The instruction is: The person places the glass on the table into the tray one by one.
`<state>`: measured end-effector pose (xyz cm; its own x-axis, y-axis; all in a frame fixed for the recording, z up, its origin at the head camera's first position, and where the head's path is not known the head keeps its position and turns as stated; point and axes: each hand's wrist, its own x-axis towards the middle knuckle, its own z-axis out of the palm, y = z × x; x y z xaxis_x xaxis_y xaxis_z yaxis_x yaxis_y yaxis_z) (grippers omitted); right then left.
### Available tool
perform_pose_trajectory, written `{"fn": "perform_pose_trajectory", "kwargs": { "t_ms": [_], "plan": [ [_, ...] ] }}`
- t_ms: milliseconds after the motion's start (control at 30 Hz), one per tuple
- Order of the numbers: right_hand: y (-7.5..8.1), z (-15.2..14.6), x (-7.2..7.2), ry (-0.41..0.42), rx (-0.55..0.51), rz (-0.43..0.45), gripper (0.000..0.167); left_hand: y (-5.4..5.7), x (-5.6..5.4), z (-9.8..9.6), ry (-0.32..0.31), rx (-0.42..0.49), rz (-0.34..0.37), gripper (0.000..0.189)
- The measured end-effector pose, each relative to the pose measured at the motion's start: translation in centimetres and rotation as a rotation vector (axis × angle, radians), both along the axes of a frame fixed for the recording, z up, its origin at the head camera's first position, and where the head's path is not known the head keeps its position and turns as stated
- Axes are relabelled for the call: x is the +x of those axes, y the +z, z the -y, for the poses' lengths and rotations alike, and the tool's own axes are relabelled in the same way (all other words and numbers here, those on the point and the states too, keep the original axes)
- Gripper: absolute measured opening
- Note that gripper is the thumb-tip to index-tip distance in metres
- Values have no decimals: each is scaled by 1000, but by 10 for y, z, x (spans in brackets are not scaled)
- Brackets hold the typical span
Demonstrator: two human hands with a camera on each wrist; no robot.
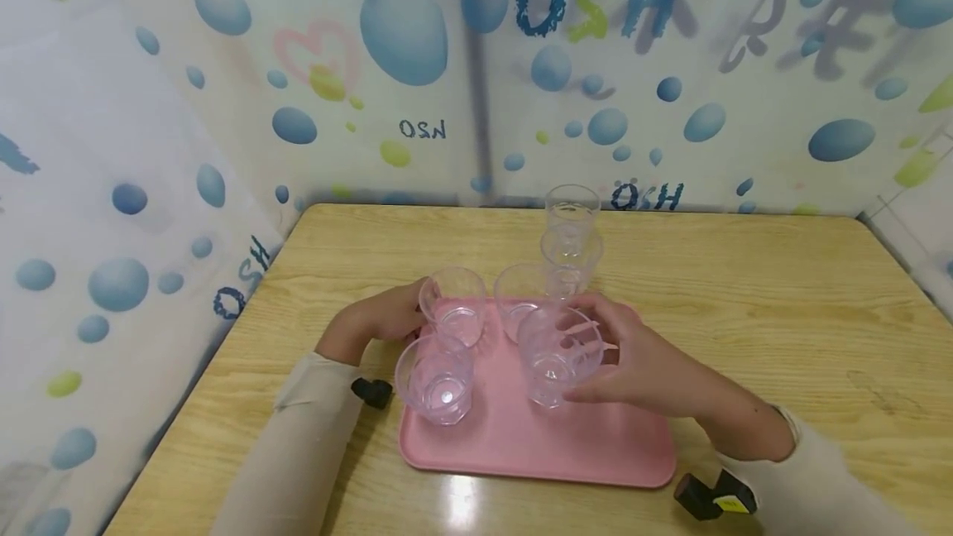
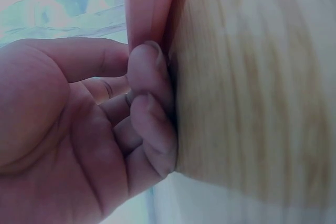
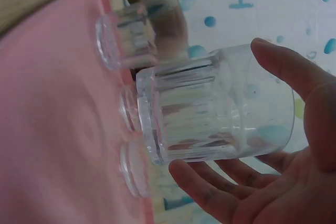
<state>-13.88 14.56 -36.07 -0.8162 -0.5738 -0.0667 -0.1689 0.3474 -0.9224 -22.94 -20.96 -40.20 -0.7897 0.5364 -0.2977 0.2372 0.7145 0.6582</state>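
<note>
A pink tray (image 1: 514, 449) lies on the wooden table with clear plastic cups on it. At its left edge my left hand (image 1: 398, 313) grips the tray's rim (image 2: 149, 9), thumb on the side and fingers curled at the underside. My right hand (image 1: 644, 366) holds a clear cup (image 3: 210, 108) over the tray's right half, thumb on one side and fingers on the other. Whether this cup's base touches the tray, I cannot tell. Two cups stand at the tray's left, one nearer (image 1: 439, 391) and one farther (image 1: 457, 308). Another cup (image 1: 517, 296) is behind the held one.
Beyond the tray's back edge, two more clear cups (image 1: 572, 217) stand one behind the other on the table (image 1: 744, 296). A patterned wall covering (image 1: 417, 164) rises at the table's far edge and left side.
</note>
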Motion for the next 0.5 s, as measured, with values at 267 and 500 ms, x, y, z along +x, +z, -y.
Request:
{"fn": "perform_pose_trajectory", "kwargs": {
  "t_ms": [267,500],
  "plan": [
    [-15,19,8,-7,16,38,93,1,0,1,-1,-3,-2,41],
    [-25,28,10,25,2,39,93,4,0,-1,8,14,35,38]
  ]
}}
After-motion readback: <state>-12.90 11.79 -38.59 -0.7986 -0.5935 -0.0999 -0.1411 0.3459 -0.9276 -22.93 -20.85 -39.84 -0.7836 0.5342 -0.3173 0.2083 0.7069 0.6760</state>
